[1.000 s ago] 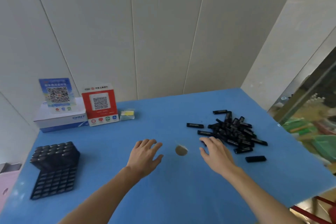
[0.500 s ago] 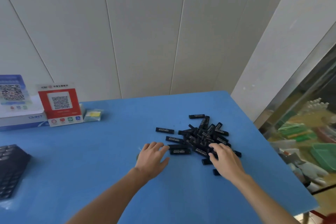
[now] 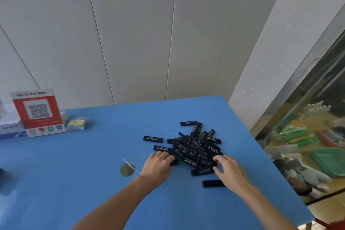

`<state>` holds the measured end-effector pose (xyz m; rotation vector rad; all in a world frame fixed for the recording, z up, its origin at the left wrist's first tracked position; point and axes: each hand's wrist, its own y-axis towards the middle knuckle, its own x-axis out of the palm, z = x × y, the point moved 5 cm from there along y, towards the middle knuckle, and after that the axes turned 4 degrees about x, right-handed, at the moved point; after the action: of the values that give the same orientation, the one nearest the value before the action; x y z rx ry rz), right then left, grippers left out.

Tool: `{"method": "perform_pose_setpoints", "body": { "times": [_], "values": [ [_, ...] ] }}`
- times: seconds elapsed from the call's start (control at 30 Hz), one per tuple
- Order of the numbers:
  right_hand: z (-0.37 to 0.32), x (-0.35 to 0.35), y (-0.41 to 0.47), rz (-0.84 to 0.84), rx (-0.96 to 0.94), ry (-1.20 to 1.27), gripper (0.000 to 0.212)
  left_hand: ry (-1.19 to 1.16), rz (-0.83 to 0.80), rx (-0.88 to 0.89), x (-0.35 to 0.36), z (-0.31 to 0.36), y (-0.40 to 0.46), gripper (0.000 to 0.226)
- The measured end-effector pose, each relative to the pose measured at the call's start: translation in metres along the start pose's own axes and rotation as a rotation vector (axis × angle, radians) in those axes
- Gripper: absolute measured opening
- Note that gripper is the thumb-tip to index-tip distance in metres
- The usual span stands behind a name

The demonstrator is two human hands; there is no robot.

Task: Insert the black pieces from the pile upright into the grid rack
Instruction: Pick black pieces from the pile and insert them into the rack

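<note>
A pile of black pieces (image 3: pixel 197 147) with white print lies on the blue table (image 3: pixel 74 173), right of centre. Loose pieces lie around it, one at the left (image 3: pixel 153 138) and one near my right wrist (image 3: pixel 212 183). My left hand (image 3: pixel 158 164) rests palm down with its fingertips on pieces at the pile's near left edge. My right hand (image 3: pixel 230 172) has its fingers spread over the pile's near right edge, thumb beside a piece (image 3: pixel 201 171). Neither hand plainly grips a piece. The grid rack is out of view to the left.
A round silver disc (image 3: pixel 127 169) sits in the table left of my left hand. A red QR sign (image 3: pixel 38 112), a white box (image 3: pixel 9 129) and a small packet (image 3: pixel 77 123) stand at the back left. The table's right edge drops off beside a green basket (image 3: pixel 330 160).
The view has swung right, so the grid rack has left the frame. Both hands have moved forward onto the near edge of the pile.
</note>
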<state>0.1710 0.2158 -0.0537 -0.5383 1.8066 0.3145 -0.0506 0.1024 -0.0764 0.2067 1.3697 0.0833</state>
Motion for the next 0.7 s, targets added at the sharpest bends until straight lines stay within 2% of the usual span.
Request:
{"method": "perform_pose_setpoints", "body": {
  "times": [0.1, 0.23, 0.43, 0.6, 0.7],
  "values": [
    [0.001, 0.006, 0.002, -0.024, -0.01, 0.0, 0.03, -0.048, -0.01, -0.035, 0.004, -0.001, 0.001, 0.042],
    [0.005, 0.01, 0.005, -0.027, -0.013, 0.0, 0.032, -0.15, -0.057, -0.097, 0.006, -0.001, 0.001, 0.03],
    [0.009, 0.011, 0.007, -0.059, 0.015, 0.018, 0.034, -0.204, -0.103, -0.166, 0.006, 0.003, -0.001, 0.033],
    [0.008, 0.01, 0.01, -0.071, 0.027, 0.002, 0.026, -0.201, -0.118, -0.218, 0.005, 0.007, -0.007, 0.033],
    [0.005, 0.004, 0.011, -0.08, 0.027, -0.019, 0.01, -0.235, -0.128, -0.249, 0.002, 0.008, -0.012, 0.033]
  ]
}}
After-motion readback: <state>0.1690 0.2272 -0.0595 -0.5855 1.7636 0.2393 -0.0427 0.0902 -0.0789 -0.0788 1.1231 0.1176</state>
